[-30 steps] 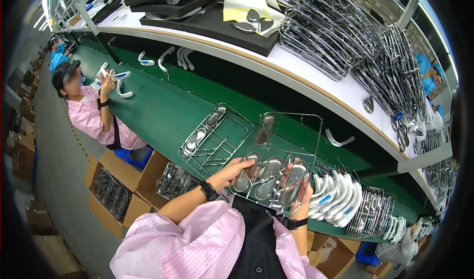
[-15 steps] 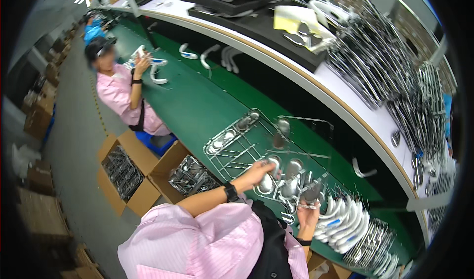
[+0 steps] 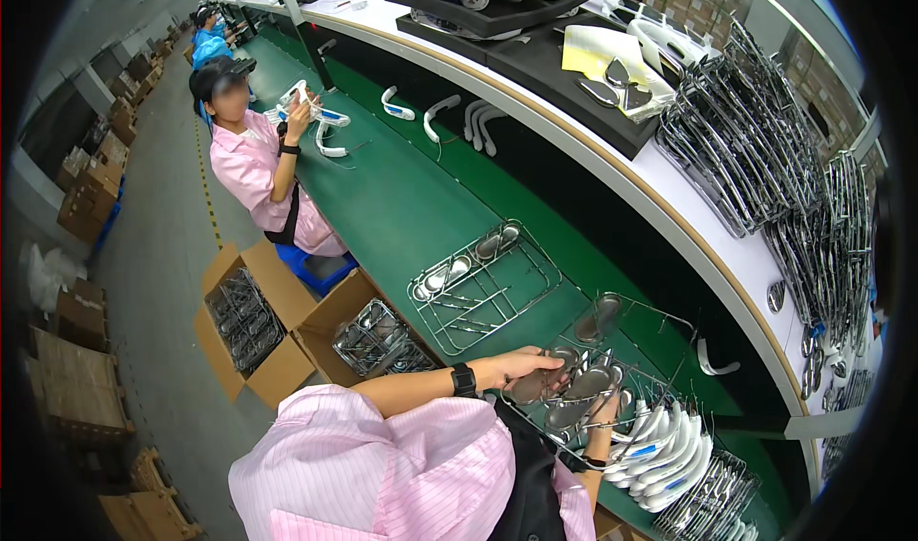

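From the left hand (image 3: 526,367), open green bench (image 3: 373,192) leaves passage beyond a flat-lying wire frame (image 3: 499,297) obstructing 11 o'clock; a held wire rack (image 3: 588,383) fills 3 o'clock; white curved parts (image 3: 665,455) crowd 4; a raised shelf (image 3: 669,192) bars 1; an open carton (image 3: 320,335) flanks 9.

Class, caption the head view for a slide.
Left hand and right hand hold a metal frame at a green table.
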The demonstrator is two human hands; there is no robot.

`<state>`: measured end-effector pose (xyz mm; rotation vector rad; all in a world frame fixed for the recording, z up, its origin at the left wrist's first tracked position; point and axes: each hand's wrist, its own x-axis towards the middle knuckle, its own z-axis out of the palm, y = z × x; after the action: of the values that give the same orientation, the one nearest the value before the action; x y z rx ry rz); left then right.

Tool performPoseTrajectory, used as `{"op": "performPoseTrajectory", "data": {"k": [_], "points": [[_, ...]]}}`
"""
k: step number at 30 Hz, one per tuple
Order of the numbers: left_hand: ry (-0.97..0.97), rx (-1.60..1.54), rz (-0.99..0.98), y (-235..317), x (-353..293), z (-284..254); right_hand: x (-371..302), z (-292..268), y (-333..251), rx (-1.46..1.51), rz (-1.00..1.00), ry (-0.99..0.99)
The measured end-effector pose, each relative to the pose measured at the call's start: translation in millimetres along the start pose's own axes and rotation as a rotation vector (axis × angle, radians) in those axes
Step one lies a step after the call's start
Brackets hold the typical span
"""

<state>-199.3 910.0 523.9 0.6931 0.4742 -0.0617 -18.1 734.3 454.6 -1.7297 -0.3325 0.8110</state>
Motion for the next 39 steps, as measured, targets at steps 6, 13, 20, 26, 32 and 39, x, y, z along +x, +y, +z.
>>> {"op": "performPoseTrajectory", "data": {"k": [6,13,20,26,32,39], "points": [[0.075,-0.133,-0.013,1,8,-3,15,-11,62,-0.684,-0.252,0.154],[0.07,-0.166,-0.093,2,18,-2,-31,9,-49,0.925,-0.082,-0.283],[0.058,-0.212,-0.125,-3,34,4,-48,19,-88,0.818,-0.2,-0.329],[0.089,-0.162,-0.044,-7,31,3,-37,19,-59,0.895,-0.124,-0.296],[0.209,-0.248,0.141,1,35,-4,-47,21,-45,0.762,-0.003,0.067],[0.228,-0.269,0.192,-2,27,-1,-55,23,-44,0.833,-0.017,-0.22]]}}
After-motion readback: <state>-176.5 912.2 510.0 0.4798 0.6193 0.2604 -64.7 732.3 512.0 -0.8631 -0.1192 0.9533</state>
